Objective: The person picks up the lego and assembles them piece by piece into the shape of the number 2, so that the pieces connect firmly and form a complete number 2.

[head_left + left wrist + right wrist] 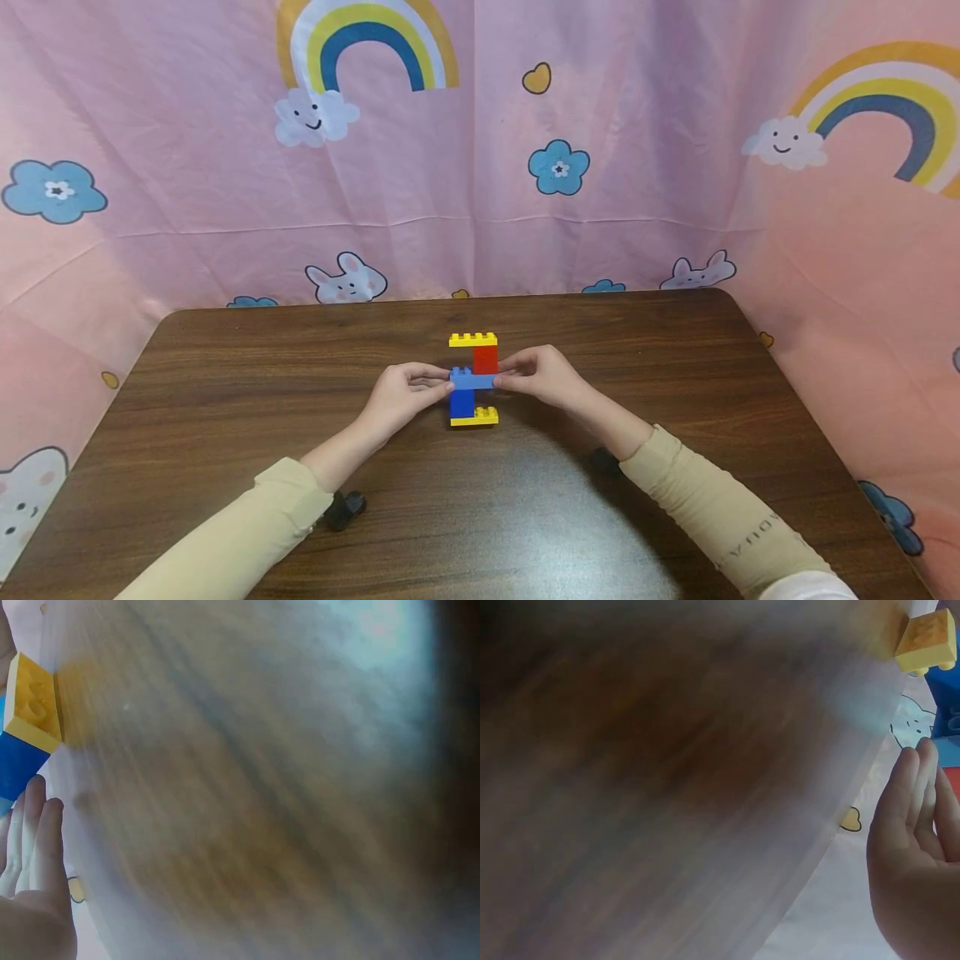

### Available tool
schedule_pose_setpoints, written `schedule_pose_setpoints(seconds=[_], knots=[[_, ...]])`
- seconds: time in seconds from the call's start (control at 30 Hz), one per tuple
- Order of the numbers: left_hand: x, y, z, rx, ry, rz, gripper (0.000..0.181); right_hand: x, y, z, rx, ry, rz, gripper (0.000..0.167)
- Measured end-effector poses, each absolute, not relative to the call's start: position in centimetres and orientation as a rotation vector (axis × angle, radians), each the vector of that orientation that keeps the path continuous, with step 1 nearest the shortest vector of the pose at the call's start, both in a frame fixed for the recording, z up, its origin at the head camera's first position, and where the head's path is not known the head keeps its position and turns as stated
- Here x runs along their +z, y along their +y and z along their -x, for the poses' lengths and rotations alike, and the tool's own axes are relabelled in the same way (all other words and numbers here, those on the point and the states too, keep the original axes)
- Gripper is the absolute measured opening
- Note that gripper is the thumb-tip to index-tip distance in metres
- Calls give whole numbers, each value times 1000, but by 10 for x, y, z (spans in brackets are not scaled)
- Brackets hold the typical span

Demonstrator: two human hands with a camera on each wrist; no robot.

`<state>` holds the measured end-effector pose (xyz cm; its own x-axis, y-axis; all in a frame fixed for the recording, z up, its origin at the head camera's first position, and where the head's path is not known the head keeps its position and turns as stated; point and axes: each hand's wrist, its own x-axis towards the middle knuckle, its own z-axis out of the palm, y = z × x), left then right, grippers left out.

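A toy brick structure stands upright between my two hands in the head view. Its yellow bottom brick (474,422) carries a dark blue brick (462,403) at the left. Across that lies a light blue brick (474,382), topped at its right by a red brick (485,360) and then a yellow top brick (472,340). The left hand (399,397) pinches the structure at the light blue brick's left end, thumb in front. At the opposite end, the right hand (546,378) pinches it likewise. Both wrist views show only part of the structure, at the frame's edge.
The brown wooden table (480,517) runs back to a pink printed curtain (480,167), which also hangs along the sides. A small black object (347,508) shows beside the left sleeve (247,525).
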<state>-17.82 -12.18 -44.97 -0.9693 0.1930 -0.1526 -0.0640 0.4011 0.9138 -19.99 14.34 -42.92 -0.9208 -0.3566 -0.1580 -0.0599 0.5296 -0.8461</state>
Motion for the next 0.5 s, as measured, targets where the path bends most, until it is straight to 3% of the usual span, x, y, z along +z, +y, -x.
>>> schedule_pose_setpoints(seconds=[0.5], knots=[[-451,-117,183,1623,2410,-51,33,-431,140,210,-1401,2387,195,35]])
